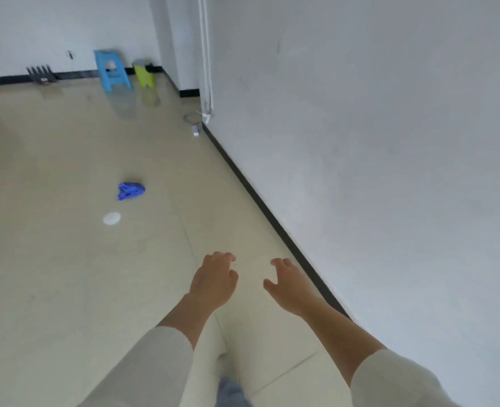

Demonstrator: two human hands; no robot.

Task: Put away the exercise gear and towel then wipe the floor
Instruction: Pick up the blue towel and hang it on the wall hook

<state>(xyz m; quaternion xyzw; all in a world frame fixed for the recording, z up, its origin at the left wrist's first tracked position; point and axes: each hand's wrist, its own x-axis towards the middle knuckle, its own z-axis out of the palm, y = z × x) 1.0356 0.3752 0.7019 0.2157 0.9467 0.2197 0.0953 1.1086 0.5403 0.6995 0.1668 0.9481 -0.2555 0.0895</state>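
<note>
A crumpled blue cloth point(130, 190) lies on the beige tiled floor point(67, 274), well ahead and to the left of my hands. A small white round patch point(112, 218) shows on the floor just in front of it. My left hand point(215, 279) is stretched forward over the floor with fingers loosely curled, holding nothing. My right hand point(290, 284) hovers beside it near the wall's black baseboard, fingers apart and empty. Both arms wear white sleeves.
A white wall point(389, 142) with a black baseboard runs along the right. At the far wall stand a light blue plastic stool point(112, 70), a yellow-green bin point(144, 74) and a dark rack point(41, 74). A white cord point(206, 54) hangs down the wall corner to a small plug on the floor.
</note>
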